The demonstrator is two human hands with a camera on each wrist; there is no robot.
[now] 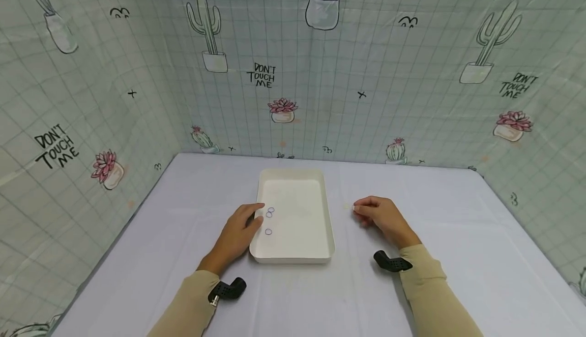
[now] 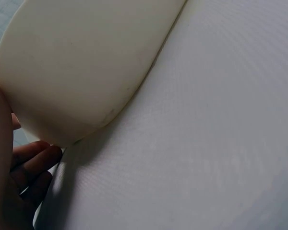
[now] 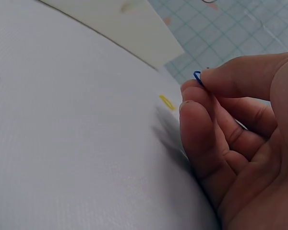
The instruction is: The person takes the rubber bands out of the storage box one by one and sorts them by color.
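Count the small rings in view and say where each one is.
5: far ring, middle ring and near ring in the tray; yellow ring on the table; blue ring pinched by the right hand. More may be hidden.

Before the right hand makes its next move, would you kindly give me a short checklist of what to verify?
1. Blue loop pinched by the right hand: ok.
2. Left hand touching the left edge of the tray: ok.
3. Firmness of that contact: cannot tell.
4. Bare space in the tray: ok; three loops lie near its left side.
5. Yellow loop inside the tray: not ok; it lies on the white tablecloth.
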